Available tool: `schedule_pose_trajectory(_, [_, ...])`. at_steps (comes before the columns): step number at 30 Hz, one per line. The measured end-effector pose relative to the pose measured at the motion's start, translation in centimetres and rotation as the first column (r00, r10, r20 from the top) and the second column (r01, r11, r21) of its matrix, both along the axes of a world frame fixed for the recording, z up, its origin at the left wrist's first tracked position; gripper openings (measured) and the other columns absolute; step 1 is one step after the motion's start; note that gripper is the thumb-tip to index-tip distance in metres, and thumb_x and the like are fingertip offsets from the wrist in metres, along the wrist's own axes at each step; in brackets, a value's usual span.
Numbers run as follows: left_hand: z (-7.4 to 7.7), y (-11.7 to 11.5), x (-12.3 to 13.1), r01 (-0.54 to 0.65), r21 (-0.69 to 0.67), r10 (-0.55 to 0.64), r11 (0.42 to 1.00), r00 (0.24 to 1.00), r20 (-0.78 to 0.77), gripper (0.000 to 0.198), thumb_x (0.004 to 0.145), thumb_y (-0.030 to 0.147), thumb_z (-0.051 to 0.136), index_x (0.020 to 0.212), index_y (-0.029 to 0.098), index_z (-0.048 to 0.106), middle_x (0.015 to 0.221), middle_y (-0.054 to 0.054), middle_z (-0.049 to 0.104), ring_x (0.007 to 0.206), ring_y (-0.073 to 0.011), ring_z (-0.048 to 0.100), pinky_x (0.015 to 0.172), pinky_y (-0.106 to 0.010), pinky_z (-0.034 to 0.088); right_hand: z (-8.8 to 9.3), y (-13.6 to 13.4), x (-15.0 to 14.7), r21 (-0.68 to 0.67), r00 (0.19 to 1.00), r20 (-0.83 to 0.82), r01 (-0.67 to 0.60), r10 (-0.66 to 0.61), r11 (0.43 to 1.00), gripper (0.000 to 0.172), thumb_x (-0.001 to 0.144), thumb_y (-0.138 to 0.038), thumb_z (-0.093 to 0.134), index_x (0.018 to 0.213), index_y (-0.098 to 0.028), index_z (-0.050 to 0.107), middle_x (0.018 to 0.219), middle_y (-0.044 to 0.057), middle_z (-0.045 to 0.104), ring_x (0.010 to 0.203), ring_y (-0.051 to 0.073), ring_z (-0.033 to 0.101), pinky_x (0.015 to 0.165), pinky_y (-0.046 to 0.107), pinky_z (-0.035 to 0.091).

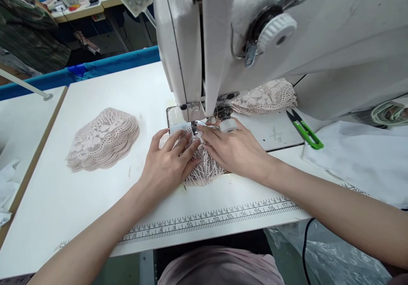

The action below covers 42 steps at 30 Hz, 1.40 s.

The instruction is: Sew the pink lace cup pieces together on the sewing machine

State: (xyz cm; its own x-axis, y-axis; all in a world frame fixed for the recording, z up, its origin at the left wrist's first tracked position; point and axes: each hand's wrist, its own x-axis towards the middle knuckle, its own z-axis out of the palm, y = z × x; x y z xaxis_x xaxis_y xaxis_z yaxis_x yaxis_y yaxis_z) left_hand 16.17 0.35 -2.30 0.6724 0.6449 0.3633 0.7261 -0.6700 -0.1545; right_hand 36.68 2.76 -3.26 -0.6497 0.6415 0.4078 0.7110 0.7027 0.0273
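Under the presser foot [194,128] of a sewing machine [183,55] lies a piece of beige lace [204,170]. My left hand [168,157] rests flat on the lace's left side, fingers spread toward the foot. From the right, my right hand [232,147] lies over the lace with its fingers stretched out close to the needle area. Part of the lace is hidden beneath both hands. A stack of lace pieces [103,138] sits on the table to the left. More lace pieces [266,97] lie behind the machine head on the right.
Green thread snips [305,128] lie right of my right hand, beside white fabric [353,157]. A printed ruler [204,221] runs along the table's front edge. A blue cloth strip [121,66] borders the back. A person in a patterned garment [28,34] is at the far left.
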Motion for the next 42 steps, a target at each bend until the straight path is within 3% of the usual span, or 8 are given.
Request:
schedule_pose_trajectory(9, [0.2, 0.0, 0.1, -0.016, -0.009, 0.016, 1.0, 1.0, 0.0, 0.033, 0.098, 0.036, 0.049, 0.12, 0.016, 0.063, 0.12, -0.012, 0.068, 0.117, -0.0266, 0.06, 0.101, -0.051, 0.037, 0.0, 0.0, 0.0, 0.004, 1.0, 0.002, -0.01, 0.01, 1.0, 0.026, 0.095, -0.016, 0.043, 0.11, -0.009, 0.064, 0.105, 0.012, 0.073, 0.108, 0.026, 0.059, 0.102, 0.045, 0.036])
schedule_pose_trajectory(14, [0.1, 0.2, 0.1, -0.022, -0.016, 0.022, 1.0, 1.0, 0.003, 0.035, 0.098, 0.039, 0.047, 0.121, 0.017, 0.062, 0.122, -0.012, 0.067, 0.117, -0.026, 0.06, 0.102, -0.051, 0.037, 0.1, 0.2, 0.0, -0.015, 1.0, 0.01, -0.002, 0.002, 1.0, 0.027, 0.094, -0.015, 0.044, 0.111, -0.01, 0.064, 0.088, 0.01, 0.074, 0.108, 0.027, 0.059, 0.1, 0.047, 0.037])
schedule_pose_trajectory(21, [-0.1, 0.3, -0.3, -0.021, -0.021, 0.022, 1.0, 0.999, 0.036, 0.035, 0.096, 0.038, 0.052, 0.124, 0.018, 0.06, 0.125, -0.012, 0.065, 0.12, -0.0278, 0.057, 0.104, -0.054, 0.036, 0.2, 0.3, 0.1, 0.013, 1.0, 0.017, -0.008, 0.008, 1.0, 0.024, 0.093, -0.014, 0.046, 0.106, -0.012, 0.066, 0.107, 0.011, 0.072, 0.107, 0.027, 0.06, 0.1, 0.048, 0.038])
schedule_pose_trajectory(27, [0.7, -0.1, -1.4, 0.286, -0.078, -0.285, 0.955, 0.958, 0.028, 0.048, 0.088, 0.053, 0.058, 0.11, 0.011, 0.062, 0.11, -0.014, 0.069, 0.104, -0.0278, 0.064, 0.094, -0.046, 0.05, 0.7, 0.3, 0.9, 0.063, 0.973, -0.057, -0.218, 0.222, 0.974, 0.022, 0.094, -0.014, 0.047, 0.096, -0.014, 0.068, 0.101, 0.006, 0.073, 0.085, 0.017, 0.064, 0.079, 0.032, 0.045])
schedule_pose_trajectory(31, [0.4, -0.3, -1.2, 0.291, -0.033, -0.291, 0.956, 0.957, 0.013, 0.013, 0.095, 0.023, 0.052, 0.099, 0.013, 0.06, 0.103, -0.01, 0.071, 0.097, -0.0217, 0.066, 0.079, -0.033, 0.056, 0.8, 0.3, 1.2, 0.04, 0.941, -0.117, -0.315, 0.317, 0.948, 0.039, 0.094, -0.046, 0.05, 0.097, -0.012, 0.068, 0.094, 0.009, 0.073, 0.084, 0.02, 0.064, 0.072, 0.033, 0.045])
schedule_pose_trajectory(34, [0.1, -0.3, -0.7, 0.196, -0.018, -0.191, 0.98, 0.97, 0.151, 0.011, 0.095, 0.011, 0.045, 0.097, 0.014, 0.056, 0.092, -0.007, 0.071, 0.084, -0.0161, 0.067, 0.07, -0.027, 0.056, 0.8, 0.3, 1.2, 0.006, 0.94, -0.111, -0.324, 0.323, 0.946, 0.059, 0.089, -0.064, 0.049, 0.102, -0.009, 0.067, 0.099, 0.011, 0.072, 0.087, 0.023, 0.063, 0.074, 0.036, 0.046])
schedule_pose_trajectory(38, [0.1, -0.5, -0.2, 0.143, -0.048, -0.13, 0.989, 0.97, 0.205, 0.02, 0.095, 0.028, 0.052, 0.104, 0.011, 0.057, 0.105, -0.014, 0.07, 0.087, -0.0199, 0.066, 0.071, -0.031, 0.056, 0.6, 0.3, 1.0, 0.09, 0.957, -0.046, -0.282, 0.287, 0.955, 0.021, 0.094, -0.015, 0.048, 0.097, -0.013, 0.068, 0.098, 0.005, 0.073, 0.088, 0.018, 0.064, 0.079, 0.032, 0.046])
schedule_pose_trajectory(42, [0.1, -0.8, -0.4, 0.115, -0.044, -0.112, 0.992, 0.992, 0.062, 0.039, 0.09, 0.028, 0.055, 0.123, 0.008, 0.057, 0.12, -0.015, 0.067, 0.104, -0.0284, 0.063, 0.079, -0.04, 0.054, 0.8, 0.1, 1.0, 0.172, 0.943, -0.048, -0.316, 0.329, 0.933, 0.03, 0.089, -0.002, 0.045, 0.086, -0.017, 0.07, 0.091, 0.001, 0.075, 0.091, 0.015, 0.066, 0.08, 0.03, 0.047])
